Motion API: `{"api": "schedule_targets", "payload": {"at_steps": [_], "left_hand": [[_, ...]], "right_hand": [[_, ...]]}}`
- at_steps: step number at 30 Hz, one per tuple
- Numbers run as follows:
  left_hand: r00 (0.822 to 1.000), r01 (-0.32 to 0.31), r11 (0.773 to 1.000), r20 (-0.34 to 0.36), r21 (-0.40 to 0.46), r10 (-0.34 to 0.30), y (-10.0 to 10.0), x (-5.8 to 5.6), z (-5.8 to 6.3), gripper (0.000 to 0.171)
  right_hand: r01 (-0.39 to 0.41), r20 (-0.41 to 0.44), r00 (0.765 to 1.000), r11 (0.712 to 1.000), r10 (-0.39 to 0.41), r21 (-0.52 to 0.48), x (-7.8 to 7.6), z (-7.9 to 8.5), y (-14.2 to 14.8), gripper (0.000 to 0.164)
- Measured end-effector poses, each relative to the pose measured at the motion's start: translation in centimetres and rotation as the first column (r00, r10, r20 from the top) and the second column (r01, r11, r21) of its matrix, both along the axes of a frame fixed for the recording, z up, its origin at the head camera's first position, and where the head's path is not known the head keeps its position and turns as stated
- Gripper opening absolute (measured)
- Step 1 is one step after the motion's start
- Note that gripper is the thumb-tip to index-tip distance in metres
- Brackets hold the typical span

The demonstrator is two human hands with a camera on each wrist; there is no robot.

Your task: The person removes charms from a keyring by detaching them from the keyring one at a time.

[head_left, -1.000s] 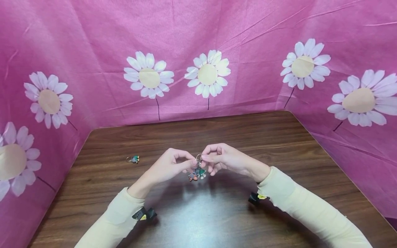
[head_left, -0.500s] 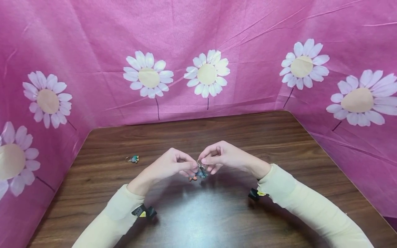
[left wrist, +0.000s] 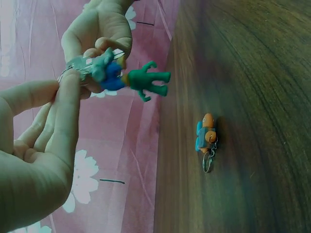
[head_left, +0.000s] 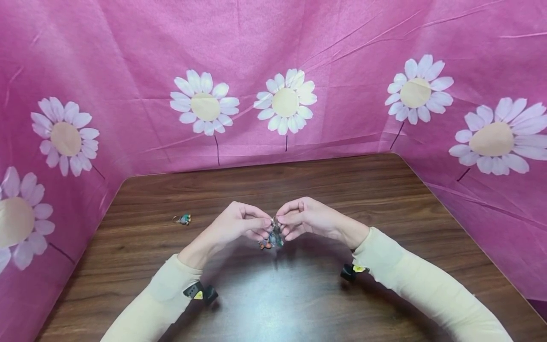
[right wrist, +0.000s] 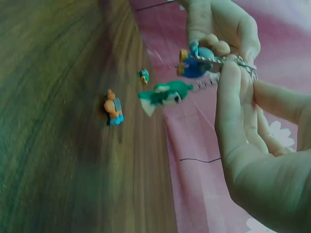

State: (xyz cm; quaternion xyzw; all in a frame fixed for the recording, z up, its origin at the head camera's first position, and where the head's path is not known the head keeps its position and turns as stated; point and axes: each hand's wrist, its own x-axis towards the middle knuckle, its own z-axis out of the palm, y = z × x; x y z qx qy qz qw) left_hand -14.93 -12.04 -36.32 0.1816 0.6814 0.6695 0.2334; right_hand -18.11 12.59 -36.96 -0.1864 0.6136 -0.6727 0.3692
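Note:
Near the table's middle, my left hand (head_left: pixel 237 225) and right hand (head_left: pixel 314 219) meet fingertip to fingertip, pinching the metal key rings of keychains between thumbs and fingers. From the rings dangle a green figure keychain (left wrist: pixel 150 81) and a blue figure keychain (right wrist: pixel 197 67), both above the tabletop. Fingers cover most of the rings, so how they are joined cannot be made out. On the table below lies an orange figure keychain (left wrist: pixel 208 133) with blue feet, its ring and short chain beside it; neither hand touches it.
Another small keychain with a green and grey figure (head_left: pixel 184 219) lies on the brown wooden table (head_left: pixel 273 304), left of the hands. A pink cloth (head_left: pixel 252 38) printed with white daisies stands around the table's back and sides.
The fingertips have drawn closer together, and the ring that showed between them a second ago is now mostly covered. The dangling figures have shifted and turned slightly. Both hands keep their pinch.

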Motion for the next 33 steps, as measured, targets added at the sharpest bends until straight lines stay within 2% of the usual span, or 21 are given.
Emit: {"api": "schedule_targets", "payload": {"at_steps": [4, 9, 19, 24, 28, 30, 33], "left_hand": [[0.999, -0.036, 0.999, -0.025, -0.011, 0.036, 0.2, 0.2, 0.2, 0.023], [0.994, -0.068, 0.996, -0.087, -0.063, 0.063, 0.4, 0.5, 0.4, 0.019], [0.992, -0.052, 0.995, -0.119, -0.086, 0.042, -0.2, 0.7, 0.4, 0.021], [0.99, -0.067, 0.994, -0.129, -0.087, 0.055, -1.8, 1.0, 0.7, 0.025], [0.982, -0.123, 0.986, -0.157, -0.11, 0.105, -3.8, 1.2, 0.8, 0.025], [0.97, -0.158, 0.979, -0.205, -0.125, 0.131, -4.9, 1.3, 0.7, 0.023], [0.943, -0.201, 0.971, -0.294, -0.129, 0.156, -7.1, 1.3, 0.1, 0.019]], "right_hand": [[0.061, 0.039, 0.997, 0.997, -0.059, -0.048, 0.0, -0.2, 0.0, 0.011], [0.16, 0.038, 0.987, 0.985, -0.158, -0.059, -0.2, -0.2, 0.1, 0.009], [0.154, 0.008, 0.988, 0.988, -0.154, -0.032, -0.3, -0.1, 0.6, 0.011], [0.16, 0.003, 0.987, 0.987, -0.16, -0.032, -0.2, 0.0, 1.2, 0.011], [0.177, -0.022, 0.984, 0.984, -0.178, -0.028, -0.3, 0.2, 1.8, 0.011], [0.182, -0.039, 0.982, 0.983, -0.183, -0.019, -0.3, 0.4, 2.2, 0.011], [0.176, -0.066, 0.982, 0.984, -0.177, -0.016, -0.1, 0.7, 2.8, 0.009]]}}
